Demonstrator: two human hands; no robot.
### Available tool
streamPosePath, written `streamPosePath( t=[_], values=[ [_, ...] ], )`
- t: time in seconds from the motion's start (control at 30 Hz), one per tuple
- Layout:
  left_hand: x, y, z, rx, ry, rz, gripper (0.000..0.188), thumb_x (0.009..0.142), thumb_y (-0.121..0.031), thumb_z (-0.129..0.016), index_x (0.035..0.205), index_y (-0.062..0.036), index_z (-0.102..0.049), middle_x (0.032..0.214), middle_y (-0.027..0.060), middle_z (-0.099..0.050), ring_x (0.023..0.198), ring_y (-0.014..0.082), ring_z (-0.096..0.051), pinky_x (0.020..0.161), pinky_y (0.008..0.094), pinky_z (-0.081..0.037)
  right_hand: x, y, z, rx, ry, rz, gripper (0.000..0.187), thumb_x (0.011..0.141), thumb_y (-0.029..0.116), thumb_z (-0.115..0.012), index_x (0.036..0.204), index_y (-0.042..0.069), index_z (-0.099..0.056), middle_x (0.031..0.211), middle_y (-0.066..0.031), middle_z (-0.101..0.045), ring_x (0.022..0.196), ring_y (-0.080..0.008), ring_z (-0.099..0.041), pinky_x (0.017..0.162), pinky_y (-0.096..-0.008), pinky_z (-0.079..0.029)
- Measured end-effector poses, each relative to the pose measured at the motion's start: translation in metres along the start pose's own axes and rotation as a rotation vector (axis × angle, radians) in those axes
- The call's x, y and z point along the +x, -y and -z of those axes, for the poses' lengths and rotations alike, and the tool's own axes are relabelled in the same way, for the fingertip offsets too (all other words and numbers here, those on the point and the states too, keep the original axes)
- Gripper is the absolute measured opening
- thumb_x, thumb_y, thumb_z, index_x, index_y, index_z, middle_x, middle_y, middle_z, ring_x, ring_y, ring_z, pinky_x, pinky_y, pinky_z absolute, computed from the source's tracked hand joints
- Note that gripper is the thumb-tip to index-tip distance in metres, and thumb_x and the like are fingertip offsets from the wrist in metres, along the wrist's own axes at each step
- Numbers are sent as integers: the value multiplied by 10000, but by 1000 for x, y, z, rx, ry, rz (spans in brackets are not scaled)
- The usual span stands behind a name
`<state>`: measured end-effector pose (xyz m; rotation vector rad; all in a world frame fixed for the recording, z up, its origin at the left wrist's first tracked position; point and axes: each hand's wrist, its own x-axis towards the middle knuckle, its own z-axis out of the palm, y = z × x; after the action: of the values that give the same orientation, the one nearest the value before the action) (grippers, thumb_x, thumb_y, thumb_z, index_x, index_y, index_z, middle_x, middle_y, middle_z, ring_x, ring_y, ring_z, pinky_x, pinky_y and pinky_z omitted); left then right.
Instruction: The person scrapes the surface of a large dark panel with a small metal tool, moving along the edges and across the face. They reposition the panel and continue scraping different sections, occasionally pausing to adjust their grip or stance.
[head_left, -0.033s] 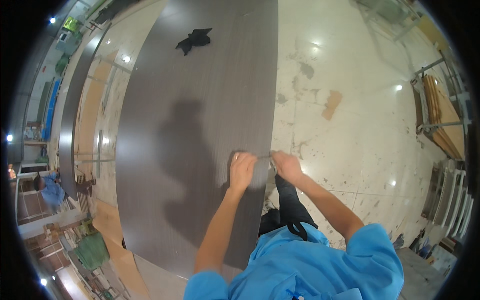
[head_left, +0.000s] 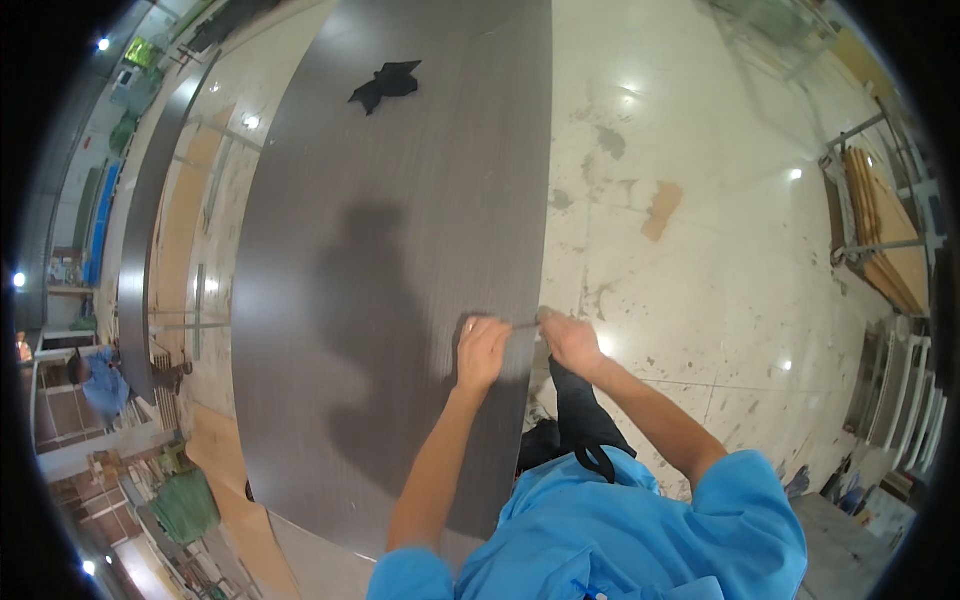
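Observation:
A wide dark grey wood-grain panel [head_left: 430, 180] lies in front of me. Over its right edge, my left hand [head_left: 483, 353] is closed, with the fingertips pinched together. My right hand [head_left: 570, 342] is closed too, just past that edge, and looks a little blurred. Between the two hands runs a short, thin dark strip [head_left: 524, 324], with one end in each hand's fingers. Its exact kind is too small to tell. A crumpled black cloth [head_left: 386, 87] rests on the far part of the panel.
A brown scrap [head_left: 660, 211] lies on the stained pale floor [head_left: 700, 290] at right. Stacked boards [head_left: 880, 230] stand in a metal rack at far right. Another dark panel [head_left: 140, 250] is at left, near a person in blue [head_left: 104, 385].
Both hands have come slightly nearer to me, the thin dark strip still between them. The cloth and the panel stay where they were.

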<state>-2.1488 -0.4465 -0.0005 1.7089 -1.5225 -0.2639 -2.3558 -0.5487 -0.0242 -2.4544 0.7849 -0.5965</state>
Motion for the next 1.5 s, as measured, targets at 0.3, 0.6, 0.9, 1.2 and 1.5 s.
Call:
streamPosePath(
  t=[0.3, 0.6, 0.9, 1.2, 1.5],
  values=[
    [128, 19, -11, 86, 93, -146, 36, 941, -48, -711, 963, -34, -736, 937, 141, -702, 910, 367, -655, 868, 466, -527, 96, -67, 37, -8, -10, 30, 130, 994, 149, -665, 1088, 82, -726, 963, -127, -717, 843, -341, -728, 719, -468, -596],
    [367, 62, -106, 61, 16, -35, 65, 936, -87, -766, 964, -29, -758, 971, 107, -718, 955, 352, -649, 877, 455, -528, 292, -216, 75, -25, -243, -162, 159, 1053, 213, -651, 1076, 71, -718, 977, -157, -700, 865, -408, -711, 752, -501, -580],
    [294, 64, -90, 6, 31, -61, 27, 918, -59, -761, 931, -38, -750, 967, 98, -731, 960, 330, -658, 904, 435, -532, 227, -186, 50, 14, -110, -100, 146, 1043, 159, -653, 1134, 62, -715, 993, -138, -704, 844, -371, -711, 710, -464, -574],
    [355, 67, -96, 65, 14, -142, 33, 906, -36, -770, 930, -34, -748, 960, 103, -730, 929, 324, -655, 868, 445, -526, 277, -215, 67, -39, -230, -31, 110, 1033, 148, -657, 1089, 68, -708, 943, -135, -691, 819, -359, -715, 696, -462, -574],
    [305, 64, -90, -7, 13, -53, 36, 909, -38, -782, 932, -36, -755, 944, 90, -726, 938, 306, -655, 888, 423, -516, 239, -190, 54, -54, -135, -46, 109, 1044, 152, -657, 1096, 68, -702, 929, -126, -674, 797, -348, -704, 674, -449, -566]
  ],
)
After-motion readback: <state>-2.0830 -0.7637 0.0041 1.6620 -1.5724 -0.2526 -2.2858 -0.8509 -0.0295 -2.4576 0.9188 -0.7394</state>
